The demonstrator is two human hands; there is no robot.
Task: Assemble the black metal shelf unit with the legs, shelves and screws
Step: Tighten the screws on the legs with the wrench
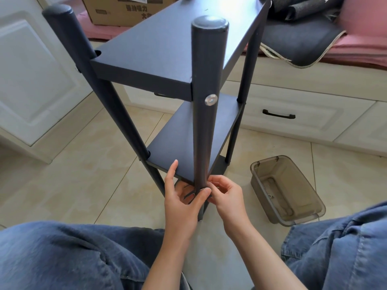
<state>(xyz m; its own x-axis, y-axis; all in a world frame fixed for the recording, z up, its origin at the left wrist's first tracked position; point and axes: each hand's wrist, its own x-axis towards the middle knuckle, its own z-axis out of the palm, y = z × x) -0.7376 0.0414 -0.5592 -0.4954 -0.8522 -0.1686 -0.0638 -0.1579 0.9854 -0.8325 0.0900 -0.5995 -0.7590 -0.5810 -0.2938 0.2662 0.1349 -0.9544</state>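
The black shelf unit (167, 65) stands upright, two shelves fixed, one silver screw (211, 99) showing. Both the left hand (182, 197) and right hand (226, 195) pinch around the near leg (206, 126) at the lower shelf (178, 147).

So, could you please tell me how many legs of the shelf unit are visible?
4. The near leg stands in front, where both hands work; the left leg is at the near left corner; the far right leg and a lower right leg stand behind. None seems hidden.

We have one wide camera on the person's head. It looks forward and down, close over the black metal shelf unit (167, 59) in the middle, with both hands near the bottom middle of the frame.
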